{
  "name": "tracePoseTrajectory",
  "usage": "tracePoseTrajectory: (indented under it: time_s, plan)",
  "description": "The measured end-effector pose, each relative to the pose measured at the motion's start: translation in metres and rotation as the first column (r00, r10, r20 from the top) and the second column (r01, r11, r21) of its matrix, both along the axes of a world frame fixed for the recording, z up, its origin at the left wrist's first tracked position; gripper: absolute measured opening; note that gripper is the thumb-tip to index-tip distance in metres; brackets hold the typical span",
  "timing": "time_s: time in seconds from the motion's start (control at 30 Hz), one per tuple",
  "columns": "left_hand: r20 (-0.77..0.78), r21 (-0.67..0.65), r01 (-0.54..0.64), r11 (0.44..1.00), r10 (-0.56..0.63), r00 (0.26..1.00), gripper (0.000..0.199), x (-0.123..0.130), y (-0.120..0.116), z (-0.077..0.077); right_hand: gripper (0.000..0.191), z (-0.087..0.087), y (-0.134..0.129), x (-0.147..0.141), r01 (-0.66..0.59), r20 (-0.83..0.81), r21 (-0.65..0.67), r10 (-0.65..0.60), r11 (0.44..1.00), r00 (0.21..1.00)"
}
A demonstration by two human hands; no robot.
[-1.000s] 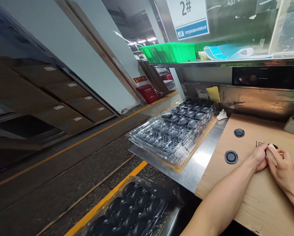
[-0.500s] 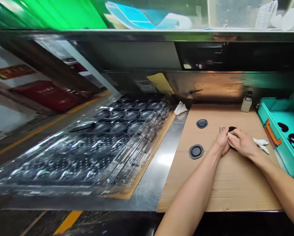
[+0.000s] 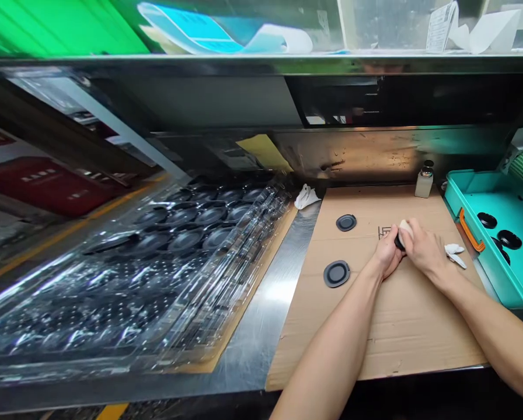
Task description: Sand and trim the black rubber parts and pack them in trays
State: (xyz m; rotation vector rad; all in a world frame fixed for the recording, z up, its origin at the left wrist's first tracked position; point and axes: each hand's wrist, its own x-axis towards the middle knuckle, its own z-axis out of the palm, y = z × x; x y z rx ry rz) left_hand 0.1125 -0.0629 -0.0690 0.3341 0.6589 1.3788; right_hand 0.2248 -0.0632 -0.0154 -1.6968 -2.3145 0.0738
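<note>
Over the cardboard sheet [image 3: 401, 326], my left hand [image 3: 386, 255] is closed around a small round black part [image 3: 399, 242], mostly covered by my fingers. My right hand [image 3: 425, 249] pinches a folded white cloth [image 3: 405, 227] and presses it against that part. Two flat dark rounded parts, one farther back [image 3: 346, 222] and one nearer [image 3: 336, 273], lie on the cardboard left of my hands. A second crumpled white cloth [image 3: 454, 252] rests just right of my right hand.
Clear plastic trays [image 3: 191, 242] with rows of black round parts fill the left side. A teal bin [image 3: 452, 189] with an orange handle and several black parts stands at right. A small bottle [image 3: 424, 182] and crumpled white tissue [image 3: 306, 197] sit at the back.
The view has shifted right, so things appear farther left. My hands have tilted the black part, and the white cloth now shows above my right fingers.
</note>
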Motion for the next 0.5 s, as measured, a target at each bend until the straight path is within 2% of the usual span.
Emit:
tracePoseTrajectory:
  time_s: [0.17,0.27,0.4,0.5]
  plan:
    - [-0.013,-0.008,0.039,0.999,-0.039,0.999,0.043,0.0002,-0.0007,0.0025,0.044,0.0016,-0.0017,-0.0007,0.06,0.043,-0.005,-0.06,0.998,0.997]
    - [-0.001,-0.013,0.001,1.0,-0.001,1.0,0.042,-0.0003,-0.0006,0.0049,0.045,-0.0012,-0.0017,0.0,0.012,0.042,-0.015,-0.012,1.0,0.999]
    - [-0.004,-0.016,0.002,1.0,-0.002,1.0,0.041,-0.0015,-0.002,0.0061,0.043,-0.0029,-0.0024,0.0008,0.038,0.022,-0.032,-0.038,0.999,0.999]
    - [0.024,-0.019,0.028,0.999,-0.027,0.999,0.041,-0.0022,-0.0026,0.0057,0.04,-0.0031,-0.0046,0.002,-0.048,0.023,-0.067,0.05,0.997,0.998]
